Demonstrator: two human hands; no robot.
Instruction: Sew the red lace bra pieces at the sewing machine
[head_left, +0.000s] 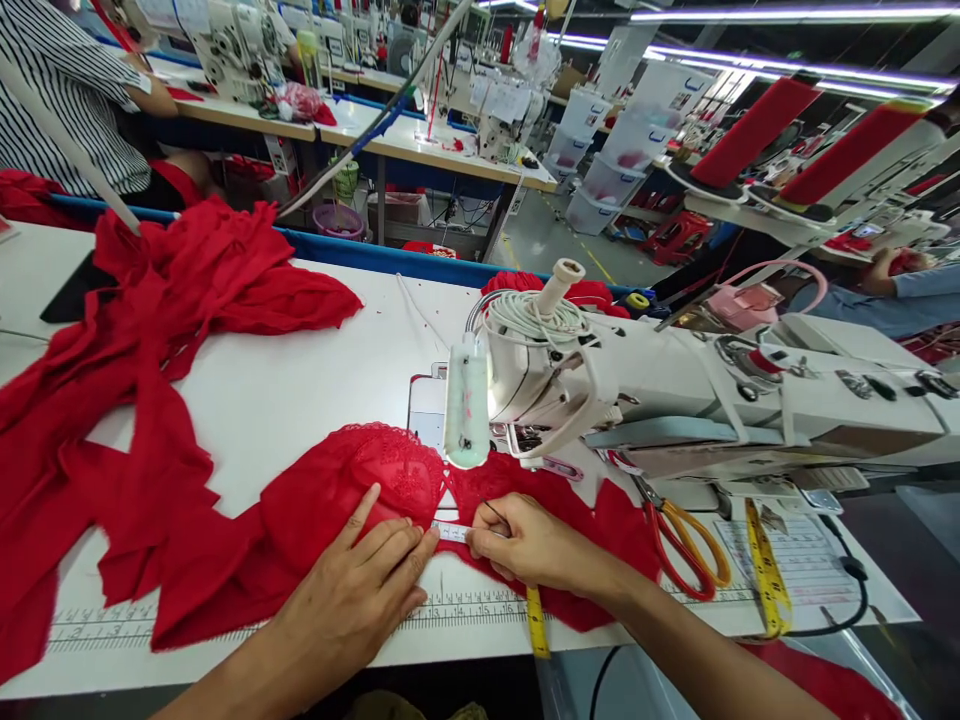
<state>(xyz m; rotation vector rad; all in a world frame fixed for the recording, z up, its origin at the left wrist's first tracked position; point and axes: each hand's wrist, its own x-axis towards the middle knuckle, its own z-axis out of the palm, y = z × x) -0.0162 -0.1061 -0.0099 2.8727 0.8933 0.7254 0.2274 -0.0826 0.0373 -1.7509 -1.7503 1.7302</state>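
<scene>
A red lace bra point(345, 490) lies spread across the white table under the sewing machine head, its two cups joined by crossed straps at the centre. My left hand point(360, 580) rests flat on the left cup, fingers spread, with a fingertip at the end of a tape measure point(450, 531). Pinched in my right hand point(525, 540), the tape lies white side up over the gap between the cups. Its yellow tail point(536, 622) hangs below that hand at the table's front edge. A thin dark item shows by my right fingers; I cannot make out what it is.
The sewing machine point(540, 370) stands just beyond my hands. Scissors point(686, 550) with red and orange handles lie at right, near a yellow tape strip point(766, 570) and a paper sheet point(810, 560). Red fabric point(150, 400) heaps at left. Another person point(67, 100) sits beyond.
</scene>
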